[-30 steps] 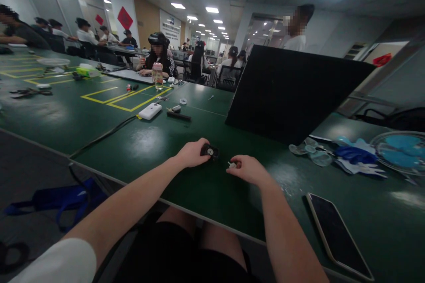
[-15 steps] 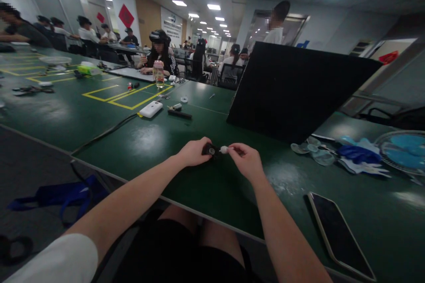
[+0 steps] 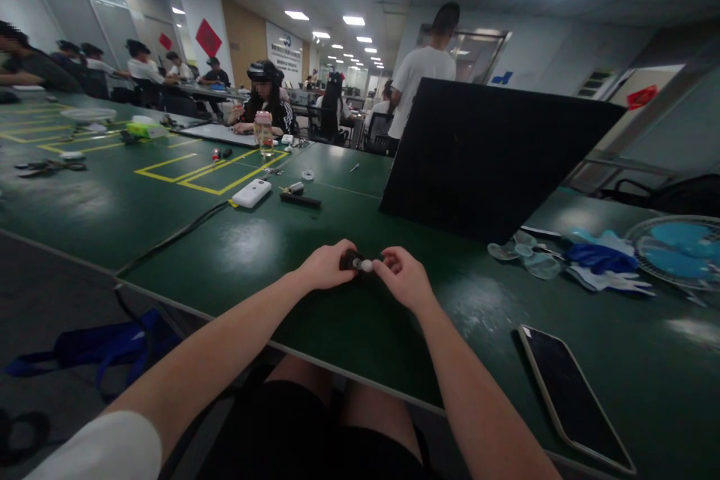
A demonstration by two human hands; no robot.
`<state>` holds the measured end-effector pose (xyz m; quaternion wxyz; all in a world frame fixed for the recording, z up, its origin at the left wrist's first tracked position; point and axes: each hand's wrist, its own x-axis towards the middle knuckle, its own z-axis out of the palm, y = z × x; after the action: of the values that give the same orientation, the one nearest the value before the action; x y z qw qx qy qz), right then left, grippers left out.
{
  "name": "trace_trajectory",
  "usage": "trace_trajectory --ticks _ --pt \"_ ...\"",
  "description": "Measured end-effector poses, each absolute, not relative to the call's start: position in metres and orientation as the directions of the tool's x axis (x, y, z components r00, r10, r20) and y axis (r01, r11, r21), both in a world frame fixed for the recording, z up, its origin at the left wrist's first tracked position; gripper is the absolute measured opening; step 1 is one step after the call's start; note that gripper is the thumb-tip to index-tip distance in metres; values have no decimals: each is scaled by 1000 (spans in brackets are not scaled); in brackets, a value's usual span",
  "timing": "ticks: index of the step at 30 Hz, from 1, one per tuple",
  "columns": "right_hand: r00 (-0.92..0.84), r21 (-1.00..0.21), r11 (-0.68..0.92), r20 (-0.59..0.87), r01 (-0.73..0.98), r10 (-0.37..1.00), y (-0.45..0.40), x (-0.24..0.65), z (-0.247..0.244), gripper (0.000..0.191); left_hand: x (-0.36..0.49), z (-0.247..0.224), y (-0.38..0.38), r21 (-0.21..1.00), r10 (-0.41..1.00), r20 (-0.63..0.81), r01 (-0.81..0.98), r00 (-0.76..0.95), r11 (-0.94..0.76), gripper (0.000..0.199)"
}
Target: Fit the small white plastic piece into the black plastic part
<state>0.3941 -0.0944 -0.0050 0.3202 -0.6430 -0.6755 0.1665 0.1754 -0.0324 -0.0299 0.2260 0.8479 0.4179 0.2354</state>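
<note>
Phone [image 3: 574, 399] lies face up nr the tabletop [image 3: 337, 330] edge, R side; blue bag [image 3: 106, 345] is below, off to the L. L hand [image 3: 326, 268] has its fingers closed round a small dark part [image 3: 349, 261], just above the tabletop. White piece [image 3: 367, 265] is btwn the hands, at the dark part's R side; can't tell if the two touch. R hand [image 3: 403, 276] has fingers partly curled, w/ the thumb tip at the white piece's outer end; can't tell if it's pinched.

Beyond, R side: clear plastic pcs [image 3: 529, 255], then gloves [image 3: 607, 259], blue + white, next to a fan [image 3: 680, 249]. Large black panel [image 3: 495, 157] stands tilted behind the hands, a bit R. To the L: white box [image 3: 253, 193] w/ black bar [image 3: 300, 200] near it; small white ring [image 3: 307, 175] a little further.

Farther back, pink-topped bottle [image 3: 263, 133] is in front of a seated person [image 3: 262, 109]; another, in a white tee [image 3: 424, 71], stands behind the panel.
</note>
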Motion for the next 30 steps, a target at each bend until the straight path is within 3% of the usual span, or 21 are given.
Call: trace_trajectory --ticks 8,15,19,23,30 --pt "270 -740 107 370 664 889 -90 407 -6 33 170 -29 -29 618 833 197 594 517 -515 50" --pt "372 -828 46 300 558 878 -71 435 -35 18 169 -26 -29 645 845 164 593 508 -482 51" --pt "414 -885 35 252 464 875 -67 446 -39 30 169 -26 -29 661 836 167 570 522 -488 50" --pt "359 -884 -41 147 466 922 -73 437 -28 45 168 -27 -28 648 831 183 571 525 -504 50" --pt "18 -712 157 232 684 972 -89 401 -15 46 171 -31 -28 638 832 209 573 514 -515 51"
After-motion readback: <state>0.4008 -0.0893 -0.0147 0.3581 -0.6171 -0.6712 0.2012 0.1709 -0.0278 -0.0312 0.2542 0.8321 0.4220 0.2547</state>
